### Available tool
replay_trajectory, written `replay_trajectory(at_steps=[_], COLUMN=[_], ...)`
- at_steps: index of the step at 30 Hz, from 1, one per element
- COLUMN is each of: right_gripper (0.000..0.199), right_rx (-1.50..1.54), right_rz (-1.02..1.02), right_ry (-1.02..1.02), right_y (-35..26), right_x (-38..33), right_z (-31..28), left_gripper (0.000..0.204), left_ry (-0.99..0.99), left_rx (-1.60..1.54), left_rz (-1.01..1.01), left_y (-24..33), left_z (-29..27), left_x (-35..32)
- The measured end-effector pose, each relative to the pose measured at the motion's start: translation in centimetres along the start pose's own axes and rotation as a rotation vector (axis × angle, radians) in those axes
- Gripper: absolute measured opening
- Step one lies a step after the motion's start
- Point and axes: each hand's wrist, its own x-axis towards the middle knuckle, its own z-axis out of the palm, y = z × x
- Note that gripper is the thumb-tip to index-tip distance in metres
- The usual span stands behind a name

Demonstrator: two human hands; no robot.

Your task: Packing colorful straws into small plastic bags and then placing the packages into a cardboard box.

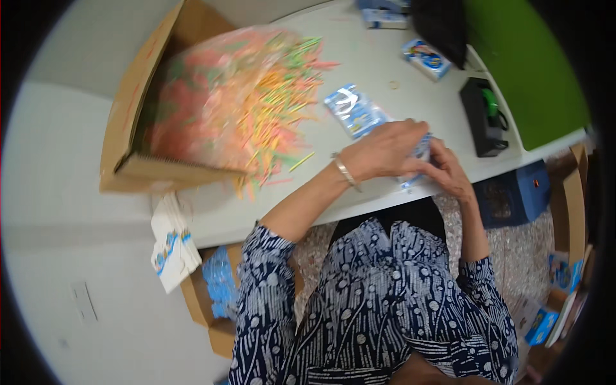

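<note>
Close to the table's front edge, my left hand (384, 150) and my right hand (451, 172) meet around a small blue-and-white packet (421, 151). The fingers of both are bent around it and cover most of it. A silver bracelet (347, 172) circles my left wrist. Just beyond my left hand, flat on the table, lies a blue packet (357, 114) with a white pattern. To the left, many thin coloured sticks (282, 96) in pink, orange, yellow and green spill from a clear plastic bag (199, 96).
A cardboard box (128, 122) lies open around the bag. On the right stands a black tape dispenser (478, 122) beside a green panel (536, 70). A blue-and-white pack (426, 59) sits farther back. Below the table are a blue plastic bin (526, 192) and a carton of blue packets (219, 282).
</note>
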Motion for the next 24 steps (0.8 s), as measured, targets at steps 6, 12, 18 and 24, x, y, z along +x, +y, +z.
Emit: replay_trajectory(at_steps=[6, 12, 18, 24], right_gripper=[0.055, 0.073, 0.052, 0.040], right_rx=[-0.058, -0.089, -0.263, -0.221], right_rz=[0.022, -0.153, -0.145, -0.062], right_ry=[-0.029, -0.213, -0.095, 0.055], right_y=[1.9, 1.8, 1.3, 2.3], right_x=[-0.6, 0.8, 0.4, 1.2], right_z=[-2.0, -1.4, -2.7, -2.5], left_gripper=[0.038, 0.037, 0.042, 0.036], left_ry=[0.255, 0.822, 1.118, 1.252], left_rx=[-0.036, -0.112, 0.151, 0.185], left_rz=[-0.032, -0.196, -1.061, -1.470], left_y=[1.2, 4.1, 11.7, 15.5], left_z=[3.5, -0.4, -4.1, 4.5], left_x=[-3.1, -17.0, -42.4, -61.3])
